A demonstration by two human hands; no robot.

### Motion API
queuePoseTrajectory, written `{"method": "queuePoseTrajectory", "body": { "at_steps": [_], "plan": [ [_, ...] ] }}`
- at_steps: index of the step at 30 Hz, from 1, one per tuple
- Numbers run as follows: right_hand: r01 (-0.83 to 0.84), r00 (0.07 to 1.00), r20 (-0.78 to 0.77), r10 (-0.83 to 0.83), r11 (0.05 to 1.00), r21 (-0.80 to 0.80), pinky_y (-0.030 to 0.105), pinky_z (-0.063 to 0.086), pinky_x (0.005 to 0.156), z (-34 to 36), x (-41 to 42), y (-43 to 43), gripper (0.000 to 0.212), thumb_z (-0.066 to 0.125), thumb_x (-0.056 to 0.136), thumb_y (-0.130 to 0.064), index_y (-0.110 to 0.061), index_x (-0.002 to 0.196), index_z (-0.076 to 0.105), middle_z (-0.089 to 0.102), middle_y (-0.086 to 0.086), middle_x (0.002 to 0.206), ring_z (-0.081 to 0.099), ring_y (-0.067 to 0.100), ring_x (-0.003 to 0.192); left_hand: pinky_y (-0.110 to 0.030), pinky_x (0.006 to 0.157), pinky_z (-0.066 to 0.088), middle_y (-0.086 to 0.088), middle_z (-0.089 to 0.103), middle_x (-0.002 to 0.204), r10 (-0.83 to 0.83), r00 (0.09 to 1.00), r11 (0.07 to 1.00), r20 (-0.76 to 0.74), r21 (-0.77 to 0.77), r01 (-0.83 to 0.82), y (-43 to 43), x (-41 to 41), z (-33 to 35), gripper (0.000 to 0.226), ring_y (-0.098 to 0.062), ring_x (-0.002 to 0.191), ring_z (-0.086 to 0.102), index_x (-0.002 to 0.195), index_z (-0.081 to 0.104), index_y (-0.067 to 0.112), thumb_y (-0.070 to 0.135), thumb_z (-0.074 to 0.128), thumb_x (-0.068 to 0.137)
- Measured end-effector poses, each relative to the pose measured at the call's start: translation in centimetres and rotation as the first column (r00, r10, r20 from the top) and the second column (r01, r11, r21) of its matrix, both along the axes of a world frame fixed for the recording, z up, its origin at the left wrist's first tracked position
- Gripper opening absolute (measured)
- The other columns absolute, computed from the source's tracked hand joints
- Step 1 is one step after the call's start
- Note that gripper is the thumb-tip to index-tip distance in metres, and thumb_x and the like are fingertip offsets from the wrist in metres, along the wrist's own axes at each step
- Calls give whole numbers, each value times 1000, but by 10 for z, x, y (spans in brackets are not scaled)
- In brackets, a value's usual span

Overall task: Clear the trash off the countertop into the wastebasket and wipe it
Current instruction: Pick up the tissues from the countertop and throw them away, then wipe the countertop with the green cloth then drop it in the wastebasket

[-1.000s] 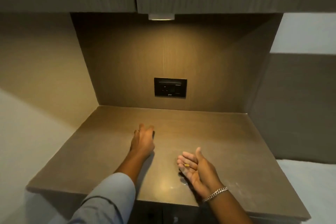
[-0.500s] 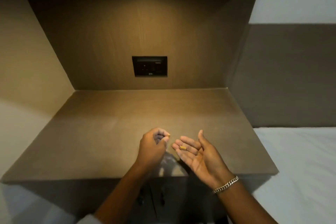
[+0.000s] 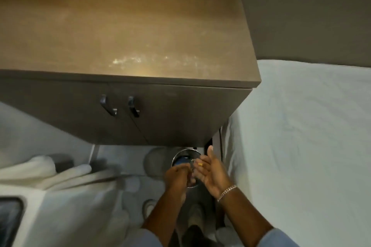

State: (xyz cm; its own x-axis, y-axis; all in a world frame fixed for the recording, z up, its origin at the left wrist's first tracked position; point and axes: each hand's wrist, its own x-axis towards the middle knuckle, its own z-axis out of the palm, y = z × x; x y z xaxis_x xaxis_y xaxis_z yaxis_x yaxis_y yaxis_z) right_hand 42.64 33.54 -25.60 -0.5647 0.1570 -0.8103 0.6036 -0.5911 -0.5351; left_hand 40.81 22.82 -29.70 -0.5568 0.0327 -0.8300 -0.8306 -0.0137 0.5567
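Observation:
A round metal-rimmed wastebasket (image 3: 187, 154) stands on the floor below the cabinet's right corner. Both my hands hover over it. My right hand (image 3: 213, 173) is palm up with the fingers spread, and a small yellow scrap (image 3: 200, 164) lies on the fingers. My left hand (image 3: 177, 176) is blurred, its fingers curled toward the right palm; whether it pinches anything is unclear. The brown countertop (image 3: 140, 26) above shows no loose objects, only pale dusty smears (image 3: 130, 60) near its front edge.
Two cabinet doors with dark handles (image 3: 109, 106) are closed below the countertop. A bed with a white sheet (image 3: 311, 136) fills the right side. White cloth (image 3: 46, 172) lies at the left. My shoes (image 3: 192, 216) are on the pale floor.
The view has tilted down from the countertop to the floor. Both hands dropped from above the counter's front edge to over the wastebasket, the yellow scrap still on the right palm.

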Motion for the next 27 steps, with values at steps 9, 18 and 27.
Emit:
{"method": "queuePoseTrajectory", "body": {
  "at_steps": [9,18,27],
  "plan": [
    [-202,964,207,169,968,149,50,36,106,-35,90,-20,71,29,89,-67,-24,145,27,33,10,153,34,31,137,-41,71,52,-17,62,108,130,986,989,106,-89,-121,-119,57,0,23,-33,95,61,117,55,10,22,52,98],
    [-776,516,-132,846,527,345,40,51,73,25,43,-257,17,66,87,-16,-22,103,60,65,19,111,62,26,92,-45,80,57,-15,71,92,468,711,635,-525,-359,-684,-357,114,93,18,-32,83,66,93,69,13,-1,60,87],
    [-272,-149,291,945,-322,907,41,41,105,26,-17,-466,50,58,84,-28,-11,129,44,53,13,130,48,30,120,-50,93,57,-16,58,127,621,719,601,-311,-400,-692,-444,103,74,62,-35,110,62,142,42,11,10,65,85]
  ]
}}
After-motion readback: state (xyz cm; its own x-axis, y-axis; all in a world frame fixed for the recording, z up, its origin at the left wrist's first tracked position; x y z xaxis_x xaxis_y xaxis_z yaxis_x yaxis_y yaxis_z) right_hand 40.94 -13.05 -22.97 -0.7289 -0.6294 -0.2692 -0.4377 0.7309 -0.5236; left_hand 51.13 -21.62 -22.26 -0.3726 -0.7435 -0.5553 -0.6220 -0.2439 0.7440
